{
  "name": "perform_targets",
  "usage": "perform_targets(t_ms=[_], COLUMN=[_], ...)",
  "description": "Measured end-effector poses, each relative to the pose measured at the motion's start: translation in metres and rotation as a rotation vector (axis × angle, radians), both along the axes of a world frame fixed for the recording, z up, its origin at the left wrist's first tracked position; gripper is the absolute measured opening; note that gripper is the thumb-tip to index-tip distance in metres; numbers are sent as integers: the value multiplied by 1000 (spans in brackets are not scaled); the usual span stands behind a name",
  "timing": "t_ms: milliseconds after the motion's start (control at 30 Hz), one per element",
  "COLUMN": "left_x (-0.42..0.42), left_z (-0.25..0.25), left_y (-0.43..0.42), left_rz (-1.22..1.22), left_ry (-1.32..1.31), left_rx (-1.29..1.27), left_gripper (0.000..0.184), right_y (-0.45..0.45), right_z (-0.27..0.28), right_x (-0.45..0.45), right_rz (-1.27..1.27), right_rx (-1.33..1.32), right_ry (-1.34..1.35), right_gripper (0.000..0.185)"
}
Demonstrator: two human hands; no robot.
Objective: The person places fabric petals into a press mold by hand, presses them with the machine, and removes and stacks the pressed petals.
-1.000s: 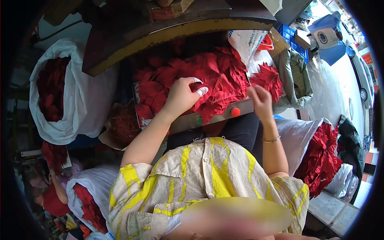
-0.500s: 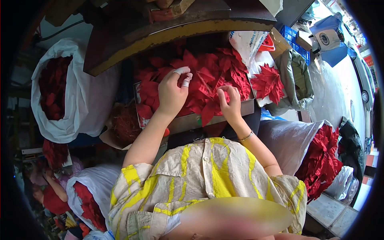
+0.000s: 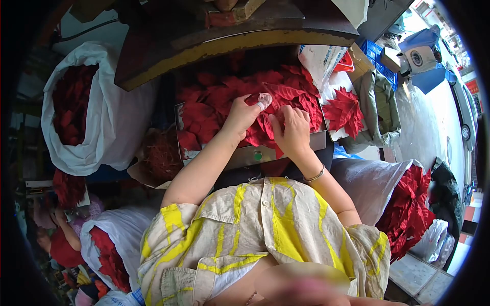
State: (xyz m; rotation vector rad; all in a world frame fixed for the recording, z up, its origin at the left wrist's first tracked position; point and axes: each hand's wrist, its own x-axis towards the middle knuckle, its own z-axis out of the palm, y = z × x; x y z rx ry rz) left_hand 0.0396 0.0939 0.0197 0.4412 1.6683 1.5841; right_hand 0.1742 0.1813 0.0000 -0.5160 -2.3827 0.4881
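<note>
Red artificial poinsettia leaves (image 3: 209, 104) fill a shallow metal tray (image 3: 316, 142) in front of me. Over the middle of the pile is my left hand (image 3: 244, 116), its taped fingers closed at a red leaf piece. Close beside it, my right hand (image 3: 293, 130) has its thumb and fingers curled in on red leaf material between the two hands. The fingers partly hide what each hand grips. Below the hands, a green button (image 3: 258, 156) shows on the tray's front face.
A dark machine edge (image 3: 229, 46) overhangs the tray. White sacks of red leaves stand at left (image 3: 109, 117), lower left (image 3: 132, 224) and right (image 3: 352, 176). A red poinsettia head (image 3: 344, 112) lies right of the tray. A co-worker's arm (image 3: 69, 232) shows lower left.
My hands have come closer together over the tray. The left moved right and slightly down, and the right hand's fingers have curled in. The red leaves between them have shifted, uncovering the green button.
</note>
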Motion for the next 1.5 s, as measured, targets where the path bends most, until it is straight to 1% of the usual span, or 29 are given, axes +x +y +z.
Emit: perform_targets(t_ms=[67,133,200,267,367,433,467,500,567,600,633,667,700,767,833,900,967,1000,1033,1100,1167,1200,1233,1300,1333,1367,1433,1467,1500], left_x=[-8,-4,2,4,12,17,20,19,10,-1,-4,-6,-3,9,25,40,49,50,49,49,50,49,48,37,29,22,2,-15,-19], left_z=[-21,-15,-4,-9,-22,-21,-30,-28,-18,-18,0,13,20,25,34,38,40,41,43,44,41,37,36,42,42,45,48,28,34], left_y=[11,14,13,15,20,22,27,27,24,20,12,7,2,-1,-1,-2,-7,-8,-9,-15,-16,-15,-13,-18,-25,-36,-66,-83,-101], left_rz=[9,12,-44,-87,-125,-152,-74,-74,49,101,24,-64,-159,-211,-316,-363,-344,-313,-307,-275,-260,-253,-253,-293,-303,-270,-124,-19,60], left_ry=[16,31,-166,-162,-109,58,135,136,755,886,864,953,1037,1104,1204,1356,1359,1359,1357,958,870,759,646,638,650,682,739,800,837], left_rx=[-60,-121,-23,-7,31,-10,19,22,-19,-33,-130,-224,-322,-301,-259,-143,-75,-19,-22,16,33,66,104,73,108,65,-47,-8,-167], left_gripper=[18,18,16,15,12,15,17,17,16,17,23,21,20,18,15,15,15,14,14,15,15,13,12,9,8,8,15,16,17], right_y=[4,7,6,6,6,2,0,-1,-2,2,11,23,37,46,50,46,52,55,53,46,38,28,22,25,30,44,105,136,166], right_z=[5,8,10,12,12,9,10,14,29,36,40,50,60,95,103,96,61,47,36,25,12,7,4,11,25,20,24,22,19], right_x=[4,10,15,18,22,25,25,29,44,54,62,68,71,67,50,31,19,18,19,30,37,40,45,56,63,72,84,88,94], right_rz=[53,151,112,74,42,62,86,86,-32,-132,-185,-189,-258,-254,-180,-49,145,230,308,450,557,580,469,457,406,225,-98,-333,-402], right_rx=[3,22,-35,-94,-25,5,4,6,-144,-134,-131,-126,-191,-160,-171,-144,-399,-442,-591,-856,-967,-1139,-1124,-903,-627,-491,-230,-393,-240], right_ry=[-30,-92,-118,-145,-91,-179,-173,-172,-389,-385,-211,12,143,350,337,144,56,60,125,204,273,323,244,22,-93,-99,284,487,565], right_gripper=[20,22,22,22,22,23,23,23,23,19,15,14,20,25,21,19,20,21,24,26,25,22,15,11,6,7,10,14,16])
